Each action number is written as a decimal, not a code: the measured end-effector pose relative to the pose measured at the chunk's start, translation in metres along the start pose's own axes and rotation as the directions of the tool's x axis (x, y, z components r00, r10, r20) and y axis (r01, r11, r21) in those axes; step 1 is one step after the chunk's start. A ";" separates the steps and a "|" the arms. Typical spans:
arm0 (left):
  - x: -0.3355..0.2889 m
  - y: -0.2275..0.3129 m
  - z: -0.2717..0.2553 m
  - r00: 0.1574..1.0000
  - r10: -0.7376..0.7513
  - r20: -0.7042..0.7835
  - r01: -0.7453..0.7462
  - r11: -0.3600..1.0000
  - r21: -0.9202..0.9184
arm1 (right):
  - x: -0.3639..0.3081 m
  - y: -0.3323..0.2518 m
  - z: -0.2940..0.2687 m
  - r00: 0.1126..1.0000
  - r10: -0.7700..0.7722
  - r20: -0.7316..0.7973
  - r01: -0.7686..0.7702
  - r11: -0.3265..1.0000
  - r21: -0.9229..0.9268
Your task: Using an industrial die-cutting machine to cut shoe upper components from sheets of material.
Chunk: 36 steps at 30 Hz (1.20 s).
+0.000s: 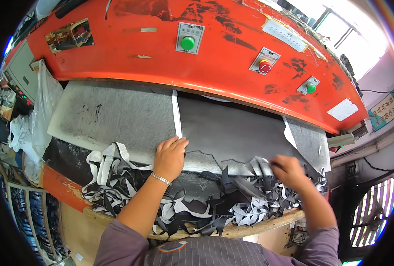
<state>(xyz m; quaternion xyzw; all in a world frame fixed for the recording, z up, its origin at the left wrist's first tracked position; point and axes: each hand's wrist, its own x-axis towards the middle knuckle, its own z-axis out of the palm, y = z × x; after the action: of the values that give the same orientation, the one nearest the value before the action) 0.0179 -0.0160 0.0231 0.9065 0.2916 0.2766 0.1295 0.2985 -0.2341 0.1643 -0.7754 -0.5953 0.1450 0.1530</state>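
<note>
Across the far side of the workplace stretches a long, scuffed orange-red metal machine beam, and from where I stand it overhangs the back edge of the work. Below it spreads a wide, pale grey, worn flat bed, marked with dark scratches. On its right half lies a broad dark grey sheet with a white left edge, its far end running under the beam and its near edge cut jagged. Along the front of the bed sprawls a tangled heap of black and whitish offcuts, crowding the space between the person and the sheet, just above a rounded wooden rail. A rack of dark goods stands at the lower left; a translucent plastic bag hangs nearer the machine.

The left hand touches the sheet's white edge, fingers together; I can't tell whether they pinch it. The right hand, slightly blurred, curls beside pale strips at the near edge; its grip I can't make out. Smallest are a red knob and a silvery bracelet.
</note>
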 end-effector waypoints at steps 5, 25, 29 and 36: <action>-0.002 -0.005 0.003 0.986 -0.166 0.013 0.163 0.950 -0.266 | 0.099 -0.054 0.100 0.884 0.468 0.017 -0.431 0.799 0.419; 0.026 -0.028 0.018 0.965 -0.258 0.052 0.263 0.945 -0.192 | 0.098 -0.039 0.160 0.979 -0.043 -0.201 0.042 0.999 -0.009; 0.035 -0.038 0.024 0.950 -0.280 0.135 0.303 0.931 -0.204 | 0.095 -0.034 0.159 0.988 -0.034 -0.150 0.045 0.996 0.071; 0.041 -0.037 0.030 0.964 -0.256 0.080 0.266 0.946 -0.187 | 0.100 -0.023 0.162 0.974 -0.092 -0.208 0.095 0.996 0.001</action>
<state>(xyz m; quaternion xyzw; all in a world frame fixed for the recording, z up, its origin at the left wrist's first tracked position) 0.0462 0.0357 0.0021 0.8499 0.3767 0.2596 0.2614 0.2376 -0.1212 0.0217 -0.7566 -0.6110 0.0589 0.2253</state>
